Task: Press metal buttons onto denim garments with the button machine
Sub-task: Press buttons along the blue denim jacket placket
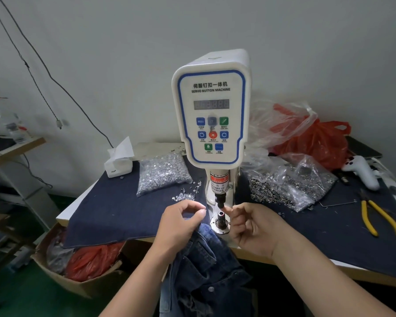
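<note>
The white servo button machine [210,115] stands at the table's middle, its black upper punch [220,200] above the lower die [221,218]. A blue denim garment [206,273] hangs from the table's front edge, one metal button [211,288] showing on it. My left hand [181,221] grips the garment's top edge just left of the die, thumb and forefinger curled together. My right hand [249,225] is right of the die, its forefinger tip reaching between punch and die; whether it pinches a button is hidden.
A bag of silver tacks [164,173] lies left of the machine with loose tacks [188,193] beside it. A bag of button rings [288,186], yellow pliers [382,219], a white controller [361,170] and red bags [318,138] lie right. A cardboard box [78,259] sits below left.
</note>
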